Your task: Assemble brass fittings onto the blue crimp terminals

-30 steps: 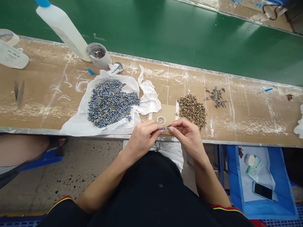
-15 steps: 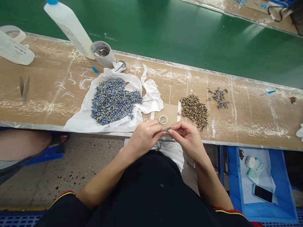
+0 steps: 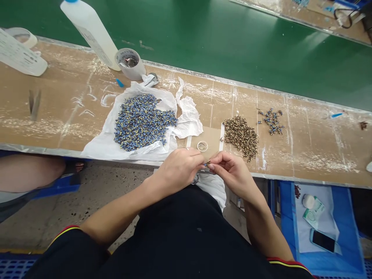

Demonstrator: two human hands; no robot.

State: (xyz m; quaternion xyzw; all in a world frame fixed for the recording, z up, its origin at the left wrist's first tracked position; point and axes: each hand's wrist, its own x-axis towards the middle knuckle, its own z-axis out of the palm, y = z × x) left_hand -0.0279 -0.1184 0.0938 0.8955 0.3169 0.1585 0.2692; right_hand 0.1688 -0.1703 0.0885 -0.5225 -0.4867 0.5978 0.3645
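My left hand [image 3: 181,167] pinches a small blue piece [image 3: 205,164] at the near edge of the bench. Meeting it fingertip to fingertip, my right hand [image 3: 230,169] grips a tiny brass-brown part [image 3: 208,162] against that piece; the exact fit is too small to make out. Just beyond the fingers sits a small round dish [image 3: 202,146] with a thin stick in it. A heap of blue-and-yellow pieces [image 3: 142,122] lies on white paper [image 3: 100,145] to the left. Right of the hands is a pile of brass-brown parts [image 3: 240,135], with a smaller blue-and-brown cluster [image 3: 271,121] beyond.
At the back left stand a white bottle [image 3: 94,37], a tape roll [image 3: 130,66] holding small bits, and another bottle [image 3: 21,54]. Tweezers [image 3: 35,105] lie at far left. A blue tray [image 3: 347,232] with a phone [image 3: 323,240] is below right. Another person's leg [image 3: 31,172] shows at left.
The view has shifted slightly, so the bench things appear a little farther right. My hands stay together, with the fingertips a little lower and the left hand turned further over.
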